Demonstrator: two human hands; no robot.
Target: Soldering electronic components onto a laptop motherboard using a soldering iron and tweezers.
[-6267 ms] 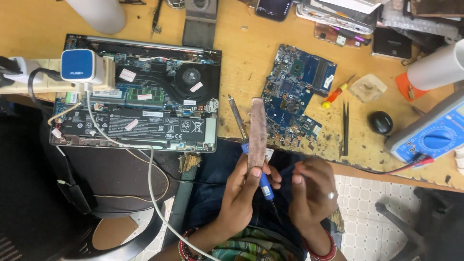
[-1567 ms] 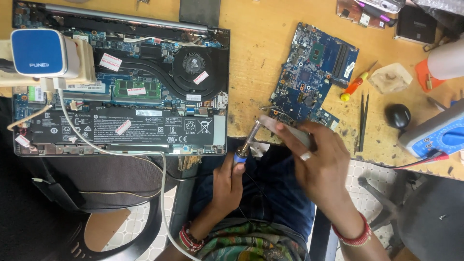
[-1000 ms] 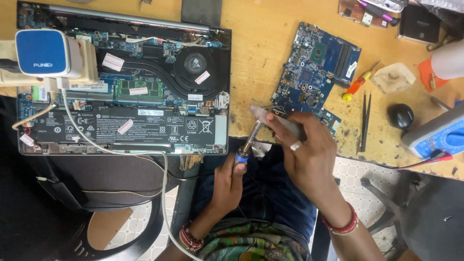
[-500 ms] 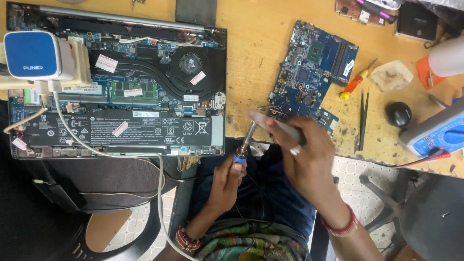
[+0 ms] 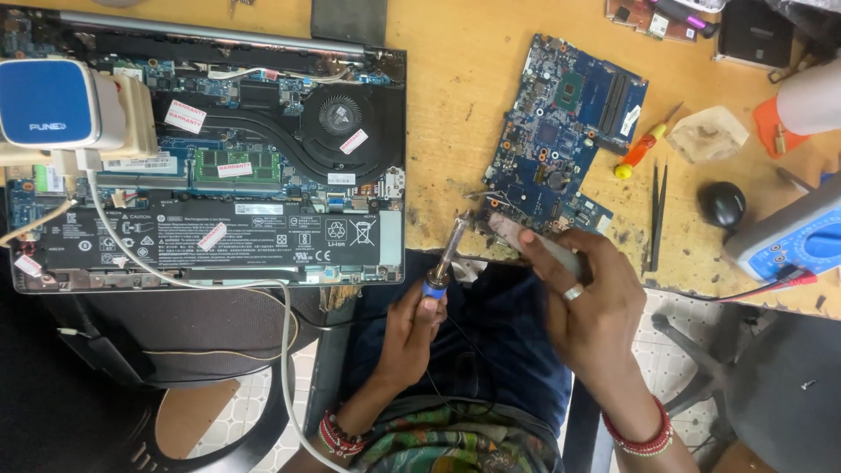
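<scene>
My left hand [image 5: 412, 328] grips a soldering iron [image 5: 445, 257] by its blue handle, with the metal tip pointing up toward the table's front edge. My right hand [image 5: 589, 298] holds a grey tool [image 5: 536, 245] whose end meets the iron's tip near the lower edge of a blue circuit board [image 5: 561, 131]. The board lies flat on the wooden table [image 5: 455, 96], just above both hands.
An opened laptop [image 5: 228, 175] with battery and fan exposed lies at the left, a blue-and-white charger block [image 5: 53, 105] and white cable on it. Tweezers [image 5: 657, 215], a small orange screwdriver [image 5: 644, 149], a black round object [image 5: 723, 203] and a blue multimeter [image 5: 797, 236] lie right.
Earlier both hands held the tools over my lap. Since then the right hand has reached up to the table edge, and the iron's tip now meets the grey tool by the board.
</scene>
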